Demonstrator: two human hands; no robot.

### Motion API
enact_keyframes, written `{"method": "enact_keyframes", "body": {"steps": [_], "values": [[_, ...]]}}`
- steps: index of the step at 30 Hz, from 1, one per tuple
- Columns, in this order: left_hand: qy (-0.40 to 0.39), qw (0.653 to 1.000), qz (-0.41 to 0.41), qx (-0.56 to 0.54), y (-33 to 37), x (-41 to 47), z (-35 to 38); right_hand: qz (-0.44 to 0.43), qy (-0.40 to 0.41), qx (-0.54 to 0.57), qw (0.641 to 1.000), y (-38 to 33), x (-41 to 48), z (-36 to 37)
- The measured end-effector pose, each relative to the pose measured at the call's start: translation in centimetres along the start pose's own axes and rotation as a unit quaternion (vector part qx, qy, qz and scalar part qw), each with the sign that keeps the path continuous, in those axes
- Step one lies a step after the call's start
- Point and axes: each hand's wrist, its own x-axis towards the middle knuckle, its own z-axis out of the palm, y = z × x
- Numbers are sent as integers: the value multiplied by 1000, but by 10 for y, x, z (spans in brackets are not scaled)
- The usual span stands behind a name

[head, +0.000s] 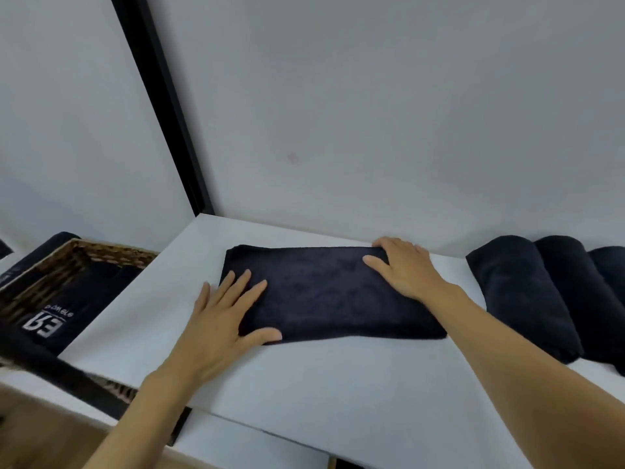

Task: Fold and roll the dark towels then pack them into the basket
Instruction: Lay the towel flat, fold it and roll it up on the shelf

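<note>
Pressing folded dark towel point(324, 292) on table point(338, 384): left hand point(216, 326) fingers straight, spread; right hand point(406, 269) at far corner, grip unclear.

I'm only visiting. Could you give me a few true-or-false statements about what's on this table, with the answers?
1. The left hand and right hand both touch the folded towel. True.
2. The folded towel is white. False: it is dark.
3. The rolled towels lie to the right of the folded towel. True.
4. The basket stands on the right. False: it is at the left.
</note>
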Motion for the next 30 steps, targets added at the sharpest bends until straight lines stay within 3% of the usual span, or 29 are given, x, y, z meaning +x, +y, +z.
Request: {"method": "enact_keyframes", "body": {"steps": [2, 4, 6, 8, 10, 12, 14, 17, 21, 23, 26, 28, 29, 30], "values": [[51, 997, 58, 10, -3, -22, 2, -13, 29, 31, 999, 0, -7, -7], [153, 983, 94, 46, -14, -24, -2, -4, 31, 41, 999, -2, -18, -15], [219, 970, 44, 90, -20, -8, -16, 50, -15, 83, 995, -8, -36, -28], [216, 969, -87, 80, -18, 14, -32, 99, -110, 147, 978, -21, -65, -39], [170, 969, -180, -18, 0, 24, -35, 108, -184, 190, 958, -37, -104, -40], [110, 968, -149, -167, 32, 15, -24, 79, -167, 199, 962, -51, -143, -34], [55, 977, -65, -198, 71, -12, -2, 32, -88, 172, 981, -61, -169, -25], [95, 984, -16, -149, 95, -62, 20, 10, -36, 155, 987, -66, -191, -13], [95, 954, 38, -282, 88, -118, 22, 34, -30, 233, 971, -68, -214, -13], [108, 971, 105, -186, 86, -138, 27, 60, -35, 339, 938, -70, -223, -16], [168, 976, 135, -24, 82, -144, 40, 103, -85, 522, 843, -69, -234, -24], [250, 957, 144, -27, 77, -140, 40, 82, -126, 627, 765, -64, -241, -29], [278, 948, 149, -50, 73, -137, 37, 61, -135, 644, 751, -62, -245, -31], [282, 945, 140, -90, 71, -136, 31, 41, -132, 636, 759, -61, -247, -33]]}}
